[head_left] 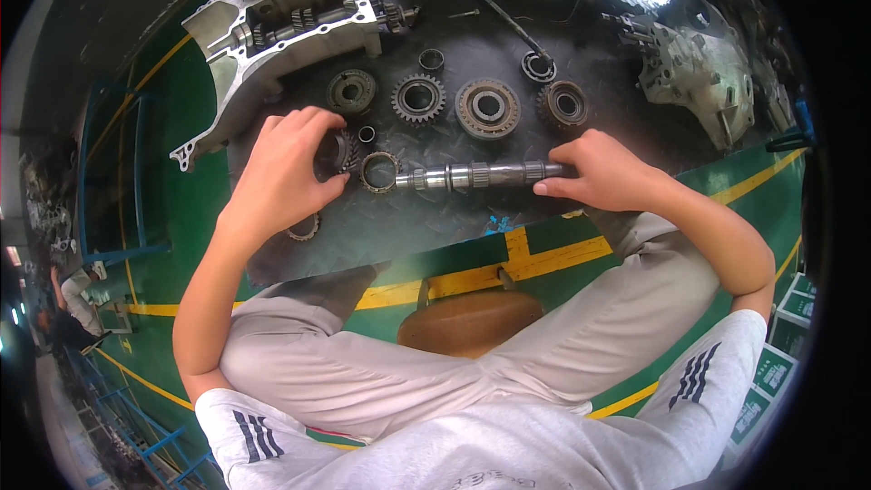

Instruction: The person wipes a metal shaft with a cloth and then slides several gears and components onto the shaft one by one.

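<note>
The shaft is grasped by the right hand, a gear by the left hand. Both should be held steadily, without tilting.

On the worktop, five thick gears or hubs can be counted, one of them partly hidden. Also counted are two thin toothed rings, two small plain-edged rings, one bearing, one long splined shaft, one bolt and two large metal housings. Below, one stool is seen. Farther parts are too blurred to be counted.
</note>
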### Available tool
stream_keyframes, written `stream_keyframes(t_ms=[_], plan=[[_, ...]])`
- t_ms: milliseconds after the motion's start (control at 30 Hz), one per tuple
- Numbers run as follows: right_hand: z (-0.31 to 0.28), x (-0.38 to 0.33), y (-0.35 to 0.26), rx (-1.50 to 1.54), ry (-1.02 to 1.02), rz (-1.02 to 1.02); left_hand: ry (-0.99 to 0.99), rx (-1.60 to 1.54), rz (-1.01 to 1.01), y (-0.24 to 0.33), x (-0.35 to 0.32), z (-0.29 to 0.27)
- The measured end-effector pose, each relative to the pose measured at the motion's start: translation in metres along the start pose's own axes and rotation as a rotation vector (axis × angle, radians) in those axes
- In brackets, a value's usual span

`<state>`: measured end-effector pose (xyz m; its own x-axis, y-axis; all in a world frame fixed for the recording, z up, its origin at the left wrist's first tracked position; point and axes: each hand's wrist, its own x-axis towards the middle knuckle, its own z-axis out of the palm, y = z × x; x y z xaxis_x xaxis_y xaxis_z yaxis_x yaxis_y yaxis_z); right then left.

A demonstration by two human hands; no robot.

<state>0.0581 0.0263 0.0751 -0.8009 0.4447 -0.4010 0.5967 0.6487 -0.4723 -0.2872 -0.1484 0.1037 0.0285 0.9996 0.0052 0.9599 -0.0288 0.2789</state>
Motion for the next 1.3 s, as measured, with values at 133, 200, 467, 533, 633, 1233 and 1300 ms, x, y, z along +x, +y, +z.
stream_keyframes(t_ms=[133, 200, 467, 533, 633, 1233, 1300], plan=[[0.009, -0.001, 0.007, 0.035, 0.074, -0.012, -0.022, -0.396, 0.035, 0.013, 0.007, -0.004], [0.011, -0.007, 0.003, 0.194, 0.065, 0.029, -0.004, -0.434, 0.046, 0.021, 0.006, -0.004], [-0.004, -0.023, -0.008, 0.394, 0.109, -0.007, 0.065, -0.890, 0.051, 0.032, 0.002, -0.003], [-0.006, -0.023, -0.012, 0.419, 0.134, -0.027, 0.054, -0.962, 0.130, 0.037, 0.003, 0.000], [-0.009, -0.024, -0.015, 0.361, 0.089, -0.076, 0.073, -0.756, 0.301, 0.053, 0.007, -0.004], [0.031, 0.006, 0.005, 0.619, 0.052, -0.499, 0.316, -0.932, 0.749, 0.108, 0.009, 0.005], [0.032, 0.008, 0.004, 0.639, 0.031, -0.506, 0.351, -0.914, 0.807, 0.110, 0.011, 0.006]])
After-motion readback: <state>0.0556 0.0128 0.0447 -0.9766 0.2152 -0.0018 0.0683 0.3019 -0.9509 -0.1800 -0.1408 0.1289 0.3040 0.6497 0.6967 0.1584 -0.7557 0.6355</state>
